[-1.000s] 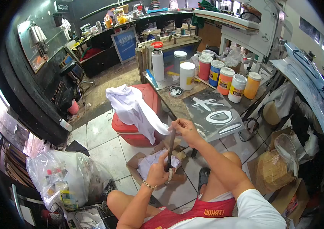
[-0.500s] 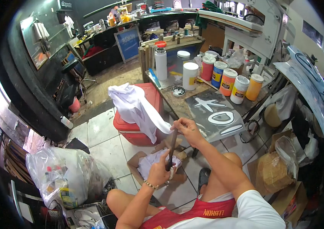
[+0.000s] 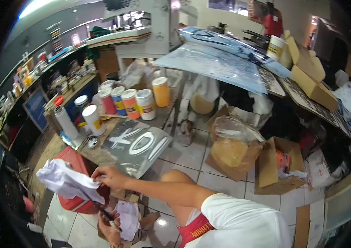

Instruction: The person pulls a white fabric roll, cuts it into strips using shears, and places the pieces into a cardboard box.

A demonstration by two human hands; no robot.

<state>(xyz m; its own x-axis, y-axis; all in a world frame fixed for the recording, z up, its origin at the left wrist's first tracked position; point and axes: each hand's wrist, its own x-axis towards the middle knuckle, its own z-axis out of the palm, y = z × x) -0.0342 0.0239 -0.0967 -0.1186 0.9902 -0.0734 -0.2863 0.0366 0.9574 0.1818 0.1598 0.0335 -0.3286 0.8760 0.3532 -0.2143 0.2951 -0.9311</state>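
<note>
My right hand (image 3: 107,177) is closed on the end of a white cloth (image 3: 66,178), which lies draped over a red cooler box (image 3: 75,158). Below it, near the bottom edge, my left hand (image 3: 110,230) is wrapped round a dark, narrow strip (image 3: 108,213). The strip runs up towards the cloth beside my right hand; motion blurs its details. Just right of my left hand stands an open cardboard box (image 3: 136,199) with pale cloth (image 3: 127,219) in it.
A low table (image 3: 106,124) holds paint jars (image 3: 161,91), a white bottle (image 3: 66,123) and a black sheet with white lettering (image 3: 136,144). Cardboard boxes (image 3: 283,188) stand on the tiled floor at the right. Blue film-like sheets (image 3: 216,62) lie above them.
The view has swung to the right, so the hands, cooler and table now appear further left. Both hands keep their hold, and more boxes show at the right.
</note>
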